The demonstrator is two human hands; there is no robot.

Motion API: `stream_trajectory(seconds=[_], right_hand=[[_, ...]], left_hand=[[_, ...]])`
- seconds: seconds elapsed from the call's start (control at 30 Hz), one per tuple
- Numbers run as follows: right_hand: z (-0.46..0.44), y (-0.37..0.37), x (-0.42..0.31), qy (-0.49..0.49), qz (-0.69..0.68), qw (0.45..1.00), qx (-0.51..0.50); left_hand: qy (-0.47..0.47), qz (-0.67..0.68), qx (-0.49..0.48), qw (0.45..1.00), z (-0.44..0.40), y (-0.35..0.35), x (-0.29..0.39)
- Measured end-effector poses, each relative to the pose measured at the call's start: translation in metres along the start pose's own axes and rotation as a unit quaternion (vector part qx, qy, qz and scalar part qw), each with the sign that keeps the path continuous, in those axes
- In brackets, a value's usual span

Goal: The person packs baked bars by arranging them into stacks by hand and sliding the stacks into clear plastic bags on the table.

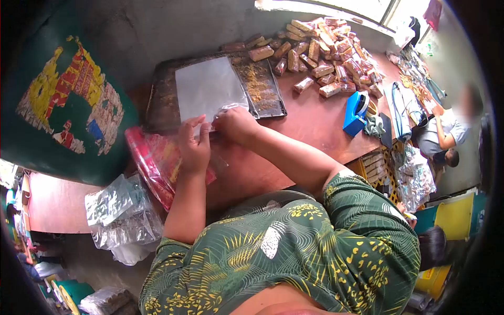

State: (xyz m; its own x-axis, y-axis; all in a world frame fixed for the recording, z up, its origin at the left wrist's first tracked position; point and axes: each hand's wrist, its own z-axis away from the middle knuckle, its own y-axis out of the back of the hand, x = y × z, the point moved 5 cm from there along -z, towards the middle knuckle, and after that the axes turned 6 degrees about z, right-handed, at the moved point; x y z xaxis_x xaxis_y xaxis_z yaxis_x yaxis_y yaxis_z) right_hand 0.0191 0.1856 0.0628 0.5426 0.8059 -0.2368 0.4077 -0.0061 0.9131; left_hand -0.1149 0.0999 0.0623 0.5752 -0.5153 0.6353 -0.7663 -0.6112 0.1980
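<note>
My right hand (235, 124) is closed on a crumpled piece of clear plastic (231, 107) at the near edge of a white sheet (207, 86). Just left of it, my left hand (194, 144) is raised with its thumb and fingers apart, and I see nothing gripped in it. The white sheet lies across a dark tray (270, 102) strewn with brown crumbs. Below my left hand are red printed packaging sheets (157, 163) with clear film over them.
Wrapped brown bars (336, 58) are heaped at the back right. A blue tape dispenser (355, 113) stands on the reddish table (310, 123). A large green drum (79, 100) is at left, with clear plastic bags (123, 210) hanging below it. Another person (443, 134) is at far right.
</note>
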Motion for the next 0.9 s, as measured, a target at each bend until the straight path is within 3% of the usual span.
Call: stream_trajectory(seconds=[0.07,0.23,0.27,0.3,0.37,0.43,0.47,0.57,0.6,0.63,0.7,0.8,0.9], right_hand=[[0.003,0.021,-0.008,-0.024,-0.012,1.0,-0.017],[0.047,0.12,-0.034,0.051,-0.228,0.965,0.12],[0.064,0.15,-0.037,0.108,-0.214,0.954,0.182],[0.083,0.175,-0.036,0.163,-0.199,0.936,0.242],[0.12,0.209,-0.022,0.12,-0.214,0.93,0.274],[0.154,0.216,-0.001,0.044,-0.235,0.915,0.325],[0.173,0.209,0.012,-0.005,-0.223,0.928,0.298],[0.212,0.167,0.029,-0.163,-0.197,0.962,0.094],[0.224,0.148,0.035,-0.144,-0.08,0.986,-0.016],[0.23,0.144,0.029,-0.165,-0.089,0.982,-0.018],[0.222,0.154,0.005,-0.122,-0.208,0.961,0.137],[0.192,0.183,-0.035,-0.026,-0.246,0.961,0.121],[0.191,0.181,-0.007,-0.073,-0.22,0.964,0.133]], left_hand=[[-0.024,0.048,-0.014,0.998,-0.006,0.0,0.02],[-0.229,-0.028,-0.13,0.964,-0.009,-0.001,0.031],[-0.283,-0.047,-0.157,0.945,-0.004,-0.002,0.028],[-0.219,-0.016,-0.137,0.966,-0.003,-0.001,0.021],[-0.089,0.049,-0.098,0.99,0.001,0.001,0.009],[0.001,0.189,-0.054,0.98,0.001,0.008,0.008],[0.046,0.259,-0.033,0.964,0.0,0.01,0.008],[0.188,0.44,0.013,0.878,0.009,0.016,0.021],[0.251,0.323,-0.026,0.912,0.014,0.008,0.041],[0.304,0.204,-0.08,0.927,0.018,0.0,0.061],[0.174,0.286,-0.253,0.907,0.025,-0.035,0.104],[0.007,0.149,-0.373,0.916,0.025,-0.067,0.172],[0.003,0.132,-0.319,0.939,0.024,-0.067,0.183]])
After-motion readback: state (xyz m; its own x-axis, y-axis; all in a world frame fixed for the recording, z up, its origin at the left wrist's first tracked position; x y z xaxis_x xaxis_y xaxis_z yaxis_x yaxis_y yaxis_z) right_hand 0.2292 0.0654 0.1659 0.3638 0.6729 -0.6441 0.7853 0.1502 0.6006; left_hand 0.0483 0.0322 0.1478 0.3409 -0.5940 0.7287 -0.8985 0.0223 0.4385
